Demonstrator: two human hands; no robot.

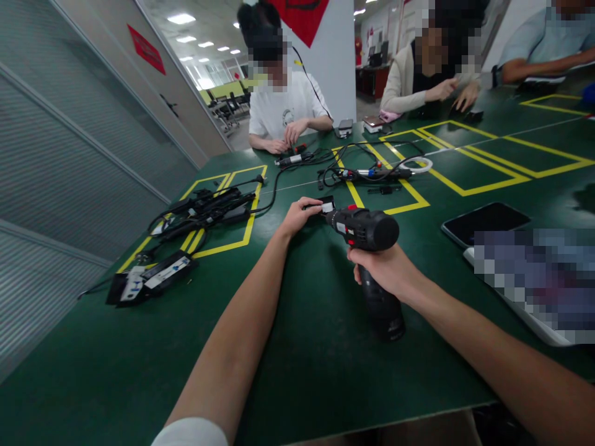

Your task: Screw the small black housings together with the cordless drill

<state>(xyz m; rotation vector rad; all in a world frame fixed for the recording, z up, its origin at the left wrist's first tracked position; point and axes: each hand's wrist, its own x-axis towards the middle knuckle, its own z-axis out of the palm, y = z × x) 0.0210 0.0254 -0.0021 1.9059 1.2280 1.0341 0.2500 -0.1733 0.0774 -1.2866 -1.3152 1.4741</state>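
My right hand [385,269] is wrapped round the grip of a black cordless drill [365,229] with red parts. The drill points away to the left, and its tip is close to a small black piece with a white label [328,204]. My left hand [301,215] holds that piece against the table, fingers closed along its near left side. The drill's body hides part of the piece, and I cannot tell whether the tip touches it.
Black adapters and cables [209,210] are heaped at left, with flat black labelled pieces [167,272] nearer. Tools with cords [372,173] lie beyond my hands. A phone [486,224] lies right, by a white-edged device [515,303]. Several people sit across the green table [297,371].
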